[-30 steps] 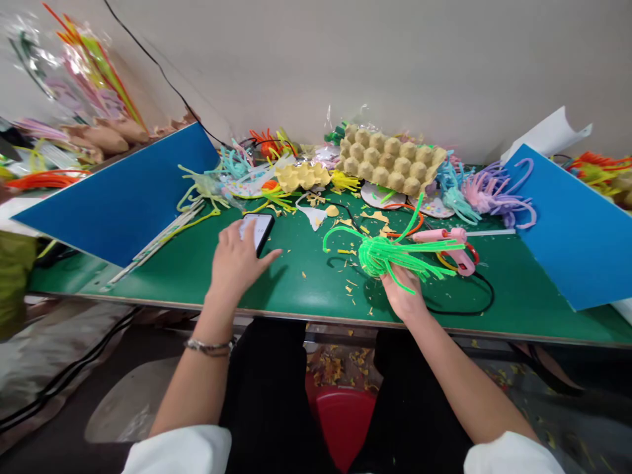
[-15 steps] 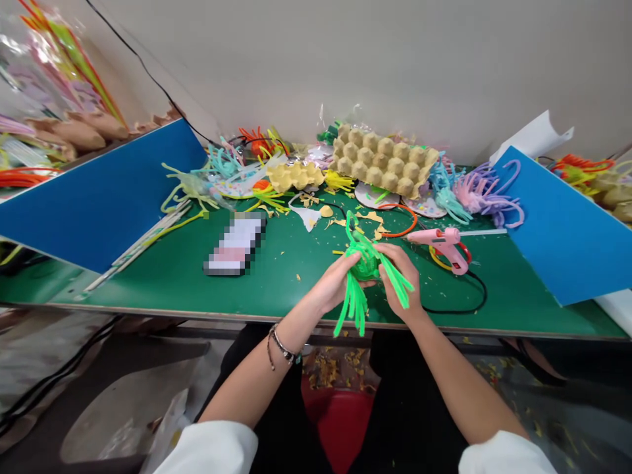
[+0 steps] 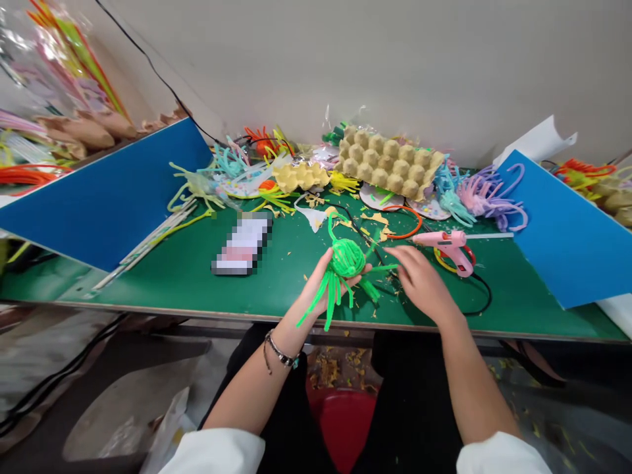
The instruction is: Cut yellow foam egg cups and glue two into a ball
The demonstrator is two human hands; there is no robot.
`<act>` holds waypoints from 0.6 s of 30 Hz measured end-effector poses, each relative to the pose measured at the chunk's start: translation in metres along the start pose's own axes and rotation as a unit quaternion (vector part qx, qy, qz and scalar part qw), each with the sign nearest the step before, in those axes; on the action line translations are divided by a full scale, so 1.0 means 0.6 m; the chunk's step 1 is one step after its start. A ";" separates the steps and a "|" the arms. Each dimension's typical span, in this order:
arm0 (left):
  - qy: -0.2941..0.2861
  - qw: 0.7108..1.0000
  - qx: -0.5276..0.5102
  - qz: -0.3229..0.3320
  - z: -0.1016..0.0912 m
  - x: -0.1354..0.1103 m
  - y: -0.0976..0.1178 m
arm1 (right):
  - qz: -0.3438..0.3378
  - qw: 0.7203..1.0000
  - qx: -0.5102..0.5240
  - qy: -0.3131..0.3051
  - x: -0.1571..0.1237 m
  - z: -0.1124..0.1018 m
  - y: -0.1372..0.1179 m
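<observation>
My left hand is wrapped round a bright green pipe-cleaner figure. Its body is a ball of tightly coiled fuzzy stems, one curved stem rises from the top, and bunches of loose ends hang down and out to the side. Just to the right is my right hand, its fingers stretched out and apart from the ball. One green strand points towards its fingertips; whether they touch it is hard to make out. Beyond my right hand, a pink glue gun lies on the green table with a clear glue stick in its back.
A phone lies left of my hands. Egg-carton pieces, yellow scraps and coloured pipe-cleaner bundles crowd the back. Blue boards slant at both sides. The glue gun's black cord curves near the front edge.
My right hand has let go of the green figure and moved right. My left hand has shifted slightly left with the figure, which is turned so its coiled ball shows.
</observation>
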State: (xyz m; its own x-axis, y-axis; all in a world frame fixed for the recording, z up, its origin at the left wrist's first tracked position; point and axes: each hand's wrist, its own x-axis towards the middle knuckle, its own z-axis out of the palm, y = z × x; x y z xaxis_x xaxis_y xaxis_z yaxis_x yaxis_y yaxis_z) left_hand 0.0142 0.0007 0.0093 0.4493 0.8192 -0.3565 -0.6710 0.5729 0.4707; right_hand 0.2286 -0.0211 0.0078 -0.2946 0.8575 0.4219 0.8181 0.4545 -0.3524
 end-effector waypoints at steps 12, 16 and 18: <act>-0.095 0.976 -0.067 0.186 -0.009 -0.026 0.059 | 0.229 0.941 -0.202 0.146 -0.051 -0.039 0.117; -0.079 0.981 -0.036 0.176 -0.012 -0.025 0.060 | 0.267 0.947 -0.157 0.088 -0.033 -0.027 0.137; -0.069 0.985 -0.005 0.159 -0.008 -0.021 0.051 | 0.271 0.946 -0.152 0.095 -0.029 -0.030 0.138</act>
State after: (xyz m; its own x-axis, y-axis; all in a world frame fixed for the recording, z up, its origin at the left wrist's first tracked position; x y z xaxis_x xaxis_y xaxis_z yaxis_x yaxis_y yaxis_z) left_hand -0.0151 0.0079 0.0241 0.2901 0.9537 -0.0791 -0.7961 0.2863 0.5331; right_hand 0.3103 -0.0026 -0.0138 0.2792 0.8730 0.3998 0.9362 -0.1550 -0.3154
